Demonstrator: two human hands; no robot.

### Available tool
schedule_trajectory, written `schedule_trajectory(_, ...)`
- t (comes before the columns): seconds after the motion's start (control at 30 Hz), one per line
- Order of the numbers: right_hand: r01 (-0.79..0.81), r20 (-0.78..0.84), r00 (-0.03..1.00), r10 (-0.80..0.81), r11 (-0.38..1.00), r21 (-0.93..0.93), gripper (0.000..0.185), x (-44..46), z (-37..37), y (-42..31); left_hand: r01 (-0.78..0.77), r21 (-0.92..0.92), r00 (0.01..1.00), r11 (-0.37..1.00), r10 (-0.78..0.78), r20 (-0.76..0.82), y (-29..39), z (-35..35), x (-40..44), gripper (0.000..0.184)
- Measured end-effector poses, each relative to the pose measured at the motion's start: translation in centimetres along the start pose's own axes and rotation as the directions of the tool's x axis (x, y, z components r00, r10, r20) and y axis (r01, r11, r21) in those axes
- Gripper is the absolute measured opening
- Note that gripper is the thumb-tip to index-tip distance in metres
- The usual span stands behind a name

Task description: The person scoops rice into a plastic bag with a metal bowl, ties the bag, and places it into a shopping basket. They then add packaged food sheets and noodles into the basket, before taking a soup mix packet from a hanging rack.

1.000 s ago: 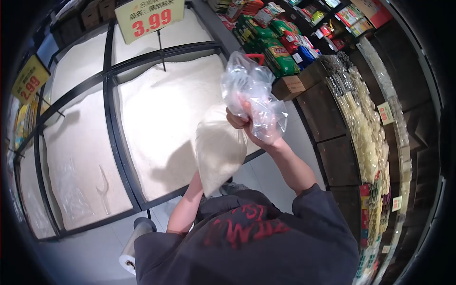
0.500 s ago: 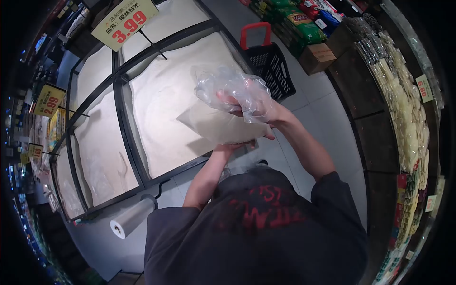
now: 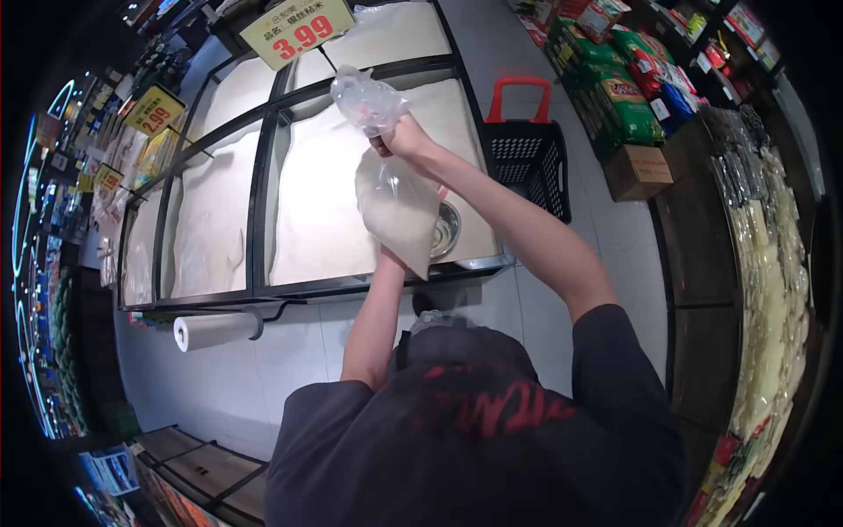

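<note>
A clear plastic bag of white rice hangs tilted over the rice bin. My right hand is closed around its gathered neck, and the loose, crumpled top of the bag puffs out above the fist. Under the bag, my left hand supports the full part; the bag hides most of it, with a bit of finger showing at the bag's right side. Just right of the bag, a round metal bowl or scoop lies on the rice in the bin.
More bins of pale grain adjoin on the left, split by black dividers. Price signs stand over them. A plastic bag roll hangs at the front edge. A black basket with a red handle stands right, near packed shelves.
My right hand has gone from being inside the loose plastic to gripping the bag's neck. The bag now hangs more upright, and the metal bowl has come into view. The camera view has turned.
</note>
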State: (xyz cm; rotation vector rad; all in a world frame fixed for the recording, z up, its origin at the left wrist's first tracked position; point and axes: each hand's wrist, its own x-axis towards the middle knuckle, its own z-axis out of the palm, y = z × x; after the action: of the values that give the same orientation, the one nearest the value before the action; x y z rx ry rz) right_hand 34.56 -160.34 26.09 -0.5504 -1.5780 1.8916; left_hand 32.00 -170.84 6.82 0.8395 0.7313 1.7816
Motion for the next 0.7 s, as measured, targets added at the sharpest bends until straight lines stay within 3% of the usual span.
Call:
schedule_trajectory(0.03,0.004,0.026,1.000,-0.004,1.000,-0.006,0.038,0.9,1.3,-0.1,-0.012,-0.145,0.999,0.989,0.005,-0.049,0.7,-0.5,0.4,0.063)
schedule_trajectory(0.13,0.230,0.087,0.973,-0.215,0.945,-0.231,0.040,3.7,3.8,0.2,-0.081,-0.562,0.985,0.823,-0.020,-0.172,2.2,-2.1,1.6,0.059)
schedule_trajectory(0.17,0.221,0.109,0.974,-0.201,0.947,-0.232,0.040,4.4,3.7,0.6,-0.103,-0.565,0.981,0.818,-0.010,-0.194,2.2,-2.6,1.4,0.059)
schedule_trajectory(0.2,0.144,0.141,0.983,-0.118,0.971,-0.191,0.041,4.7,3.4,-0.1,-0.128,-0.269,0.968,0.955,0.061,-0.243,2.4,-2.7,1.6,0.058)
schedule_trajectory(0.23,0.065,0.172,0.984,-0.038,0.986,-0.154,0.041,5.3,3.0,-0.5,-0.127,0.057,0.954,0.990,0.138,-0.266,2.8,-2.6,2.2,0.058)
schedule_trajectory(0.27,0.050,0.196,0.980,-0.022,0.989,-0.136,0.043,6.2,2.8,-0.3,-0.104,0.374,0.942,0.922,0.212,-0.262,3.4,-2.6,2.8,0.058)
schedule_trajectory(0.3,0.049,0.205,0.979,-0.018,0.988,-0.147,0.043,7.0,2.6,-0.4,-0.112,0.367,0.938,0.923,0.220,-0.268,4.6,-2.4,3.1,0.058)
schedule_trajectory(0.33,0.053,0.247,0.969,-0.018,0.989,-0.136,0.044,7.7,2.5,-0.4,0.044,-0.151,0.986,0.988,-0.067,-0.150,6.0,-2.1,2.8,0.056)
schedule_trajectory(0.37,0.050,0.287,0.958,-0.013,0.991,-0.122,0.044,8.4,2.4,-0.2,0.262,-0.596,0.962,0.759,-0.256,0.097,7.0,-2.5,2.2,0.054)
schedule_trajectory(0.4,0.028,0.323,0.946,0.008,0.994,-0.105,0.043,9.3,2.5,-0.2,0.251,-0.606,0.964,0.755,-0.252,0.086,6.8,-3.8,1.2,0.054)
schedule_trajectory(0.47,-0.037,0.370,0.927,0.061,0.997,-0.072,0.043,10.6,2.9,-0.7,0.423,-0.514,0.904,0.746,-0.388,0.181,4.9,-7.4,-0.4,0.057)
schedule_trajectory(0.5,-0.094,0.403,0.910,0.099,0.995,-0.033,0.042,11.2,3.3,-0.9,0.411,-0.525,0.909,0.745,-0.381,0.170,3.6,-9.0,0.0,0.057)
schedule_trajectory(0.57,-0.153,0.442,0.886,0.138,0.988,-0.002,0.041,11.8,4.3,-0.8,0.381,-0.201,0.862,0.902,-0.426,-0.275,1.5,-11.4,0.9,0.058)
schedule_trajectory(0.6,-0.125,0.462,0.877,0.131,0.991,-0.043,0.040,11.6,5.0,-1.0,0.285,-0.437,0.886,0.853,-0.409,-0.219,3.8,-9.7,2.6,0.055)
schedule_trajectory(0.63,-0.097,0.481,0.868,0.126,0.992,-0.084,0.038,11.6,5.3,-1.1,0.283,-0.449,0.884,0.847,-0.412,-0.220,6.7,-8.4,3.9,0.055)
schedule_trajectory(0.7,-0.122,0.492,0.855,0.166,0.985,-0.120,0.034,12.5,4.8,-1.0,0.364,-0.631,0.879,0.685,-0.477,-0.011,10.9,-7.5,5.8,0.057)
